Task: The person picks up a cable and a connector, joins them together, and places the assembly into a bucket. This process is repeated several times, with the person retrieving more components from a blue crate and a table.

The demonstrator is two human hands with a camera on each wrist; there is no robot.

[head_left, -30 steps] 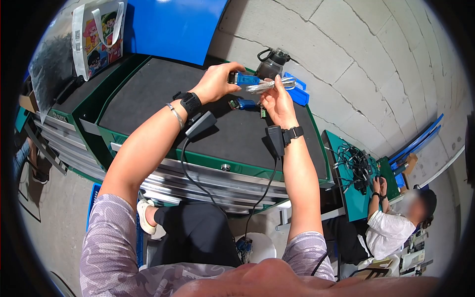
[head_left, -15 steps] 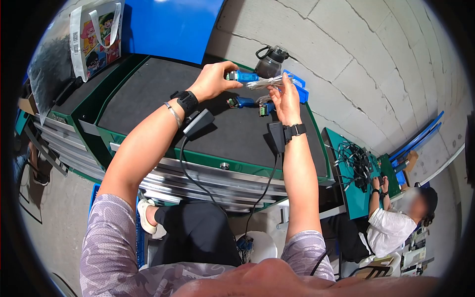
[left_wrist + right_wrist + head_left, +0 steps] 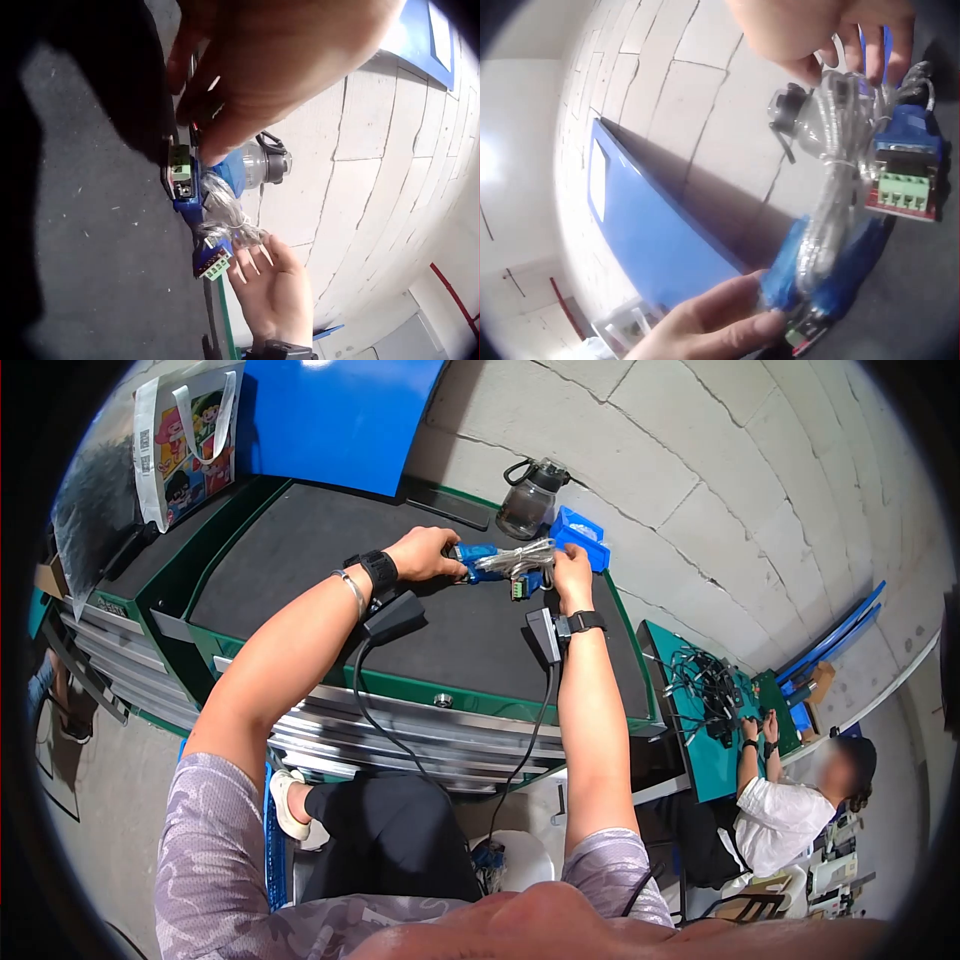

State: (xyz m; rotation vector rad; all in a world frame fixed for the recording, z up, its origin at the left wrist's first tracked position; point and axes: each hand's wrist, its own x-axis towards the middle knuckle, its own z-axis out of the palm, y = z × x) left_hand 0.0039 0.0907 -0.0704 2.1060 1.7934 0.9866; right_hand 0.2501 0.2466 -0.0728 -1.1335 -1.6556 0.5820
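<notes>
My left hand (image 3: 424, 555) pinches the blue connector end of an adapter cable between thumb and fingers, low over the dark mat. The clear lead (image 3: 522, 559) is bundled in a tied coil that stretches towards my right hand (image 3: 573, 578). The right thumb and fingers hold the far end of that coil (image 3: 829, 169). Beneath and beside it on the mat are other blue adapters, one with a green terminal block (image 3: 904, 191) facing out. In the left wrist view a green terminal block (image 3: 180, 171) sits just below the left fingertips.
A dark water bottle (image 3: 528, 500) and a blue bin (image 3: 580, 538) stand behind the hands. A flat black phone-like object (image 3: 450, 507) lies at the mat's back edge. A printed bag (image 3: 190, 445) is at far left. Another person (image 3: 790, 815) works at a green table (image 3: 705, 760) on the right.
Both hands have come down towards the mat with the coiled adapter cable, over the adapters lying there. The right fingers have shifted to the coil's outer end. The head view has moved slightly.
</notes>
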